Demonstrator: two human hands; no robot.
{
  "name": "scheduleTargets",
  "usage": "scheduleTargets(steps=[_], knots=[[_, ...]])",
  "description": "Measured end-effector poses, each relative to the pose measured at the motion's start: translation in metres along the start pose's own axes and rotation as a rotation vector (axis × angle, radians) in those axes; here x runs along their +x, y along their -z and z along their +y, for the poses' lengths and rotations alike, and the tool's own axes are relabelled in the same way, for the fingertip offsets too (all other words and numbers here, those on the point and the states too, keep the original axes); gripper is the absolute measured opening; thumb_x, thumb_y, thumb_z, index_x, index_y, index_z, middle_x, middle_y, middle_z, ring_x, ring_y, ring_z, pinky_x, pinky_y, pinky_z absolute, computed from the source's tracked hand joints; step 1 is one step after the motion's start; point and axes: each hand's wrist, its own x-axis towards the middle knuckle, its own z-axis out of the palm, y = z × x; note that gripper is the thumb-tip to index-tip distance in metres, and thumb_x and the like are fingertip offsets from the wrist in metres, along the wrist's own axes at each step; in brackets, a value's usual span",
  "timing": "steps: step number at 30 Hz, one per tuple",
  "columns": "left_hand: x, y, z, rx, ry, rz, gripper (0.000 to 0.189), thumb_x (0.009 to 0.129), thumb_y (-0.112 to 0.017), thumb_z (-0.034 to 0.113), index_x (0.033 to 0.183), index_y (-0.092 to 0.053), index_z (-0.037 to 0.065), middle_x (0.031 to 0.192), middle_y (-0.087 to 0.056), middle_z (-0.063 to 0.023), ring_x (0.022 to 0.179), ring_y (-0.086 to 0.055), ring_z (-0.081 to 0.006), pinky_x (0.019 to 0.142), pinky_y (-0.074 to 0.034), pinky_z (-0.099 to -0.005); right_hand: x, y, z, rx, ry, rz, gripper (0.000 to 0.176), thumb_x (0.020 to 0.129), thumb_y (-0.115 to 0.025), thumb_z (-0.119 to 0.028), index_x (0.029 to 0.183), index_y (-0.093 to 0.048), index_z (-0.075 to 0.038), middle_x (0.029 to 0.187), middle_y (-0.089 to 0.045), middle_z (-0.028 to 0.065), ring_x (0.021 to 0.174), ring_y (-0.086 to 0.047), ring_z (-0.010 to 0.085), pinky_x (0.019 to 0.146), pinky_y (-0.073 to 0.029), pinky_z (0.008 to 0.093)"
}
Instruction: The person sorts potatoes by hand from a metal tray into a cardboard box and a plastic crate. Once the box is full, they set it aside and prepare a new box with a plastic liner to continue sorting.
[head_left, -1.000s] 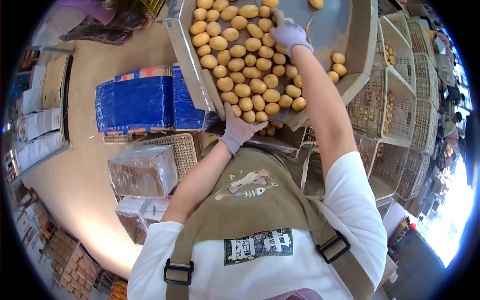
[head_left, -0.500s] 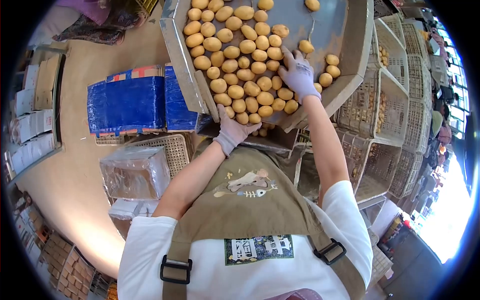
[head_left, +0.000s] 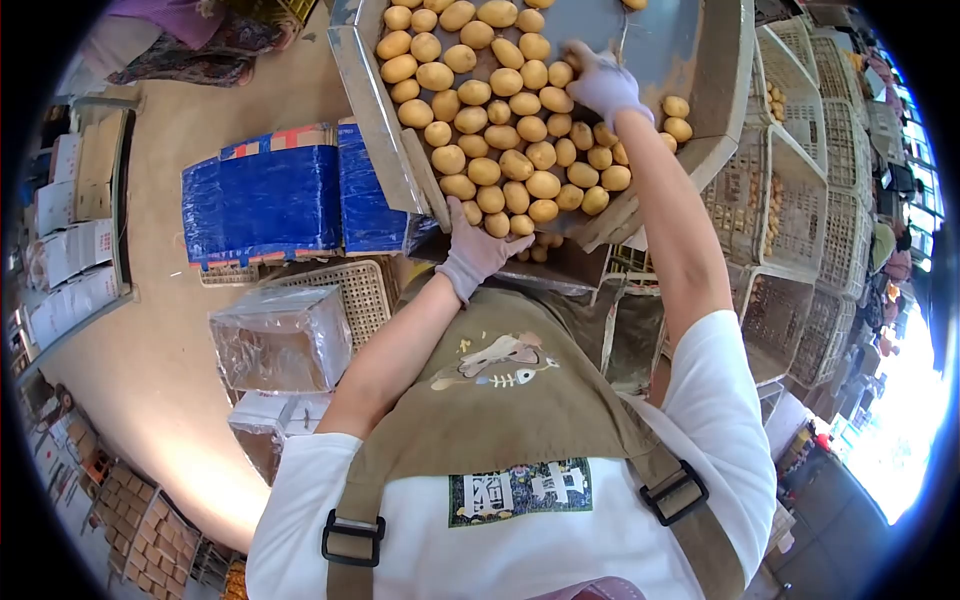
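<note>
Several yellow potatoes (head_left: 515, 165) lie spread over a metal sorting tray (head_left: 655, 45) with raised sides. My left hand (head_left: 476, 252), in a pale glove, rests at the tray's lower outlet beside the nearest potatoes, its fingers apart and nothing seen in it. Farther up the tray, my right hand (head_left: 604, 84), also gloved, reaches in at the right edge of the potatoes; its fingers are bent and partly hidden, so what they touch is unclear. Below the outlet, a few more potatoes (head_left: 540, 248) show in a dark container.
Blue-wrapped boxes (head_left: 262, 200) and a plastic-wrapped carton (head_left: 280, 338) stand at the left, near a crate (head_left: 366, 300). Stacked plastic crates (head_left: 790, 240) line the right side. Part of another person (head_left: 200, 40) shows at the upper left.
My right hand has moved up the tray, away from my body. More potatoes now lie together on the lower right, near the outlet. My left hand stays at the outlet.
</note>
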Motion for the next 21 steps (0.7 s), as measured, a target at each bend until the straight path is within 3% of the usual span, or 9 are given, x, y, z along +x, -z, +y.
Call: scheduleTargets(steps=[5,7,9,11,13,15,18,19,21], knots=[[0.0,-0.001,-0.001,-0.017,0.03,0.138,0.095,0.088,-0.029,0.086,0.158,-0.028,0.022,0.163,-0.03,-0.0043,0.146,-0.034,-0.0375,0.113,-0.029,-0.069,-0.151,0.008,0.048,0.409,0.157,0.545,0.043,0.084,-0.071,-0.011,0.126,-0.064,-0.019,0.123,-0.06,0.0124,0.11,-0.062,0.0361,0.095,-0.051,0.0428],[0.001,-0.002,-0.002,0.019,0.005,0.13,0.094,0.088,-0.029,0.086,0.158,-0.028,0.023,0.163,-0.029,-0.005,0.146,-0.034,-0.0374,0.113,-0.029,-0.0691,-0.237,-0.018,0.095,0.336,0.005,0.657,0.044,0.084,-0.073,-0.009,0.127,-0.064,-0.015,0.128,-0.057,0.0167,0.111,-0.061,0.0371,0.093,-0.053,0.044],[0.003,0.0,-0.003,-0.031,0.0,0.112,0.093,0.089,-0.031,0.084,0.158,-0.026,0.022,0.165,-0.026,-0.0057,0.148,-0.029,-0.0373,0.113,-0.027,-0.0703,-0.316,-0.034,0.119,0.205,-0.253,0.514,0.048,0.084,-0.072,-0.01,0.13,-0.063,-0.018,0.129,-0.055,0.0189,0.115,-0.061,0.0392,0.094,-0.053,0.0452],[0.004,-0.003,-0.003,-0.031,-0.015,0.093,0.098,0.086,-0.034,0.087,0.16,-0.023,0.022,0.165,-0.025,-0.005,0.15,-0.025,-0.037,0.114,-0.024,-0.0707,-0.379,-0.068,0.16,-0.011,-0.506,0.146,0.051,0.083,-0.068,-0.009,0.132,-0.063,-0.02,0.14,-0.051,0.0207,0.118,-0.06,0.0408,0.093,-0.053,0.0453],[0.006,0.001,-0.005,-0.061,-0.015,0.069,0.094,0.088,-0.034,0.083,0.159,-0.025,0.022,0.165,-0.024,-0.0055,0.15,-0.024,-0.0372,0.113,-0.025,-0.0715,-0.39,-0.081,0.158,-0.109,-0.418,0.384,0.045,0.083,-0.068,-0.006,0.127,-0.067,-0.016,0.134,-0.057,0.0206,0.113,-0.062,0.0402,0.091,-0.053,0.0444],[0.004,0.0,-0.003,-0.074,-0.006,0.051,0.087,0.091,-0.033,0.078,0.158,-0.027,0.022,0.165,-0.024,-0.0064,0.15,-0.024,-0.0376,0.112,-0.028,-0.0715,-0.339,-0.051,0.099,0.247,-0.27,0.551,0.038,0.084,-0.066,-0.003,0.121,-0.069,-0.011,0.123,-0.065,0.0186,0.109,-0.065,0.0376,0.09,-0.053,0.0441],[0.0,-0.011,0.0,-0.02,0.024,0.061,0.084,0.092,-0.033,0.076,0.157,-0.029,0.022,0.164,-0.027,-0.0069,0.148,-0.029,-0.0386,0.111,-0.032,-0.0705,-0.255,-0.031,0.028,0.372,0.066,0.578,0.035,0.084,-0.067,-0.001,0.117,-0.071,-0.009,0.117,-0.069,0.0148,0.097,-0.069,0.0345,0.083,-0.056,0.0404],[-0.002,-0.012,0.001,-0.001,0.03,0.069,0.084,0.092,-0.032,0.076,0.157,-0.029,0.023,0.163,-0.028,-0.0069,0.148,-0.03,-0.039,0.111,-0.033,-0.07,-0.224,-0.035,0.019,0.313,0.182,0.571,0.04,0.084,-0.065,-0.002,0.123,-0.067,-0.012,0.123,-0.067,0.0151,0.094,-0.07,0.0358,0.08,-0.057,0.0394],[-0.003,-0.01,0.0,0.033,0.032,0.138,0.086,0.092,-0.031,0.079,0.157,-0.03,0.022,0.161,-0.032,-0.0072,0.145,-0.035,-0.0393,0.111,-0.036,-0.0685,-0.166,-0.048,0.005,0.135,0.057,0.198,0.046,0.085,-0.062,-0.005,0.13,-0.061,-0.014,0.142,-0.055,0.0161,0.116,-0.064,0.0354,0.09,-0.055,0.0417]])
